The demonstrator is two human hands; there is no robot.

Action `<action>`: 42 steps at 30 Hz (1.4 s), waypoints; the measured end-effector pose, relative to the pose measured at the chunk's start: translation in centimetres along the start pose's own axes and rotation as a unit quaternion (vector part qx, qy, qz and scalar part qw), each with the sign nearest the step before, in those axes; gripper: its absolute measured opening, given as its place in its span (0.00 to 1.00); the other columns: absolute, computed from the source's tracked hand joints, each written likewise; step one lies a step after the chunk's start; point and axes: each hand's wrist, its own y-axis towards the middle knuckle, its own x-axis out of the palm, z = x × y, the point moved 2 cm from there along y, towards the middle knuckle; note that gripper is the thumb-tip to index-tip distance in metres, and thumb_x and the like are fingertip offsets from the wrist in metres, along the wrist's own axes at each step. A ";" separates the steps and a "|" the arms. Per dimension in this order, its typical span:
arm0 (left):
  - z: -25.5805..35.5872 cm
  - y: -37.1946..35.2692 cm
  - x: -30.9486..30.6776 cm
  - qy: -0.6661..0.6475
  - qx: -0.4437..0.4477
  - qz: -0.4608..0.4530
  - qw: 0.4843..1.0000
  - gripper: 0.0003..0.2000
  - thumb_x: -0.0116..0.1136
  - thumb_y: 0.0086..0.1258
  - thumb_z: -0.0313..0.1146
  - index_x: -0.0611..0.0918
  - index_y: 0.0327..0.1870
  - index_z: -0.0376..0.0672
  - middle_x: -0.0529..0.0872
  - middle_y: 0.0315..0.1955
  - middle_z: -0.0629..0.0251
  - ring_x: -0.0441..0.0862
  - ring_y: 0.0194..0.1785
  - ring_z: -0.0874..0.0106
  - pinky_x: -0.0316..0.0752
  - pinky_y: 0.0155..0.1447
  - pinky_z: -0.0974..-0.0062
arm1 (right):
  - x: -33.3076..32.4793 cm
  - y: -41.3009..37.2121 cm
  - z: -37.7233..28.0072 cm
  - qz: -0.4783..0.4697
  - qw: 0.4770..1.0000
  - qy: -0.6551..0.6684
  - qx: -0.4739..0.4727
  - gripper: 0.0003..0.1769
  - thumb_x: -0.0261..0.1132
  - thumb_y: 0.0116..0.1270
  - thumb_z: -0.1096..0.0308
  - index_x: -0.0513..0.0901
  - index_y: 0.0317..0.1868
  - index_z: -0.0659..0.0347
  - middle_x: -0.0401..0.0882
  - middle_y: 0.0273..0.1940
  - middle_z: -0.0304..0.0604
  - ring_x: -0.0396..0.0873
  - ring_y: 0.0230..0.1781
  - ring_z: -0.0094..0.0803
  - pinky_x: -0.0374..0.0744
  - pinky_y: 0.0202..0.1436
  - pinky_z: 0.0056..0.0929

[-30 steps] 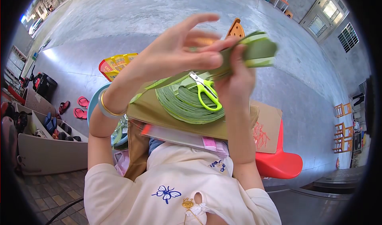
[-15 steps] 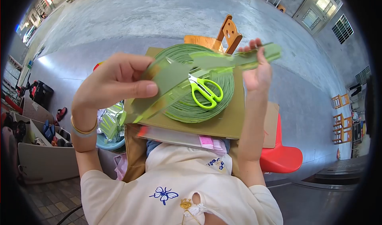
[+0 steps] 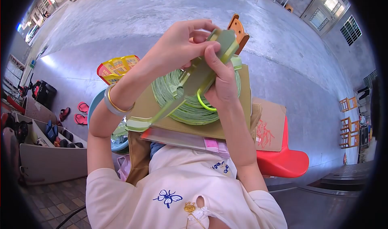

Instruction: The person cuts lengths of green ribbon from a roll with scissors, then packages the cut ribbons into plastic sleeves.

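My left hand (image 3: 180,45) pinches a flat, glossy green plastic strip (image 3: 197,80) near its upper end. The thumb of my right hand (image 3: 223,83) presses on the same strip close to my left fingertips, its other fingers partly hidden behind. From there the strip runs down toward the left edge of an olive-brown board (image 3: 141,101) on my lap. Beneath my hands lies a large flat coil of green strip (image 3: 167,95). One lime-green handle loop of a pair of scissors (image 3: 205,104) shows on the coil; the rest is covered.
Left of the board are a light-blue basin (image 3: 97,103) with plastic packets and a yellow-red bag (image 3: 118,67). A red plastic chair (image 3: 283,160) with cardboard (image 3: 267,126) stands at right. A wooden chair (image 3: 238,28) is ahead. Pink slippers (image 3: 82,113) lie near a shoe rack (image 3: 52,164).
My left hand has moved up and right, and my right hand inward, so they now meet on the strip. The stretched strip is now gathered between them, covering most of the scissors.
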 end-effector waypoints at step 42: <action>-4.2 -7.1 0.9 -0.143 -0.217 -0.250 0.933 0.19 0.63 0.61 0.34 0.76 0.48 0.32 0.84 0.36 0.60 0.82 0.39 0.76 0.76 0.42 0.82 | -6.9 1.1 -3.9 0.049 0.978 0.182 -0.091 0.07 0.47 0.72 0.67 0.70 0.42 0.59 0.74 0.33 0.39 0.76 0.38 0.34 0.76 0.51 0.38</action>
